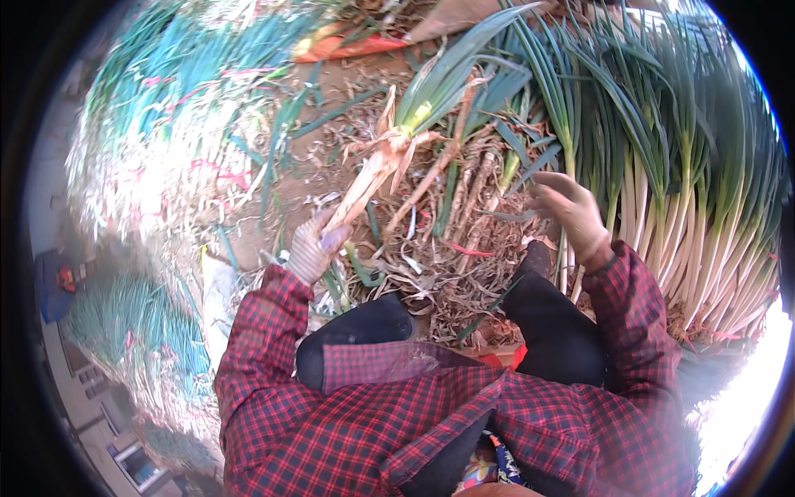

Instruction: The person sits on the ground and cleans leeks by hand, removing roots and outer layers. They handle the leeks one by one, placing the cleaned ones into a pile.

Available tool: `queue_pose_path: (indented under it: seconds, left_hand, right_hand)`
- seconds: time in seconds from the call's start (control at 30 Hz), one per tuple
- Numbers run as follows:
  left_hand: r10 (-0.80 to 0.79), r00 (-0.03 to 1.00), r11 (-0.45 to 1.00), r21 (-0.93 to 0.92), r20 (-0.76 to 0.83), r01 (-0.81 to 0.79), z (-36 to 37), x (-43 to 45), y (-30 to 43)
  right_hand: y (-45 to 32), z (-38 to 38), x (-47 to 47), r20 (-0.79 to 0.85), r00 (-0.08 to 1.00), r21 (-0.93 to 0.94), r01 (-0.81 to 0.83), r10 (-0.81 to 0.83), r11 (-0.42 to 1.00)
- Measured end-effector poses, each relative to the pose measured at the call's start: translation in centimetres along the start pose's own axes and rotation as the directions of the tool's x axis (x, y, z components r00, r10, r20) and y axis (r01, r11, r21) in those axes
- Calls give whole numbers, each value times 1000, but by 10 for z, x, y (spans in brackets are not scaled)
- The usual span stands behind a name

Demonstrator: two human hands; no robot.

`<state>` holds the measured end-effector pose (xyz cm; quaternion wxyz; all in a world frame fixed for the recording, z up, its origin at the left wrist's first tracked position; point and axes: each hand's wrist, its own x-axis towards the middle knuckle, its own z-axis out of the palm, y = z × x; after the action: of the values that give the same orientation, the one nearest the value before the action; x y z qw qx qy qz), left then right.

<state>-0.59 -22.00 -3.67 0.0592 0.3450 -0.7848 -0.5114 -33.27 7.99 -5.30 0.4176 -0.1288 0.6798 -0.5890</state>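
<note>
My left hand (318,245), in a pale knit glove, is closed around the lower end of a large green onion (366,180) wrapped in dry brown outer skin. Its green leaves point up and to the right. My right hand (568,208), gloved too, is raised with the fingers apart and slightly blurred, beside the upright onions on the right. Between the hands, unpeeled onions (475,186) with brown stalks lie on a heap of dry peelings (435,279).
Cleaned green onions (683,230) with white stems stand packed at the right. Bundles of onions with pink ties (155,161) fill the left, with more (143,329) below them. An orange cloth or sack (354,48) lies at the top. A blue container (51,286) is at far left.
</note>
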Motion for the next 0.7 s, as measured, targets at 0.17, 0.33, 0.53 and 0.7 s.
queue_pose_path:
  seconds: [0.17,0.33,0.53,0.7]
  left_hand:
    - [-69,995,990,-122,72,78,-50,-136,21]
    - [117,993,985,123,10,-118,-52,-184,50]
    - [343,892,797,-410,-296,-443,-20,-185,67]
    - [143,961,519,-809,-238,-277,-3,-209,72]
  right_hand:
    - [-52,120,-24,475,879,283,-129,-22,950]
    - [-61,206,-78,395,895,551,-49,-208,833]
    - [-51,257,-167,228,931,488,145,-286,861]
    - [-61,259,-205,187,917,382,261,-351,886]
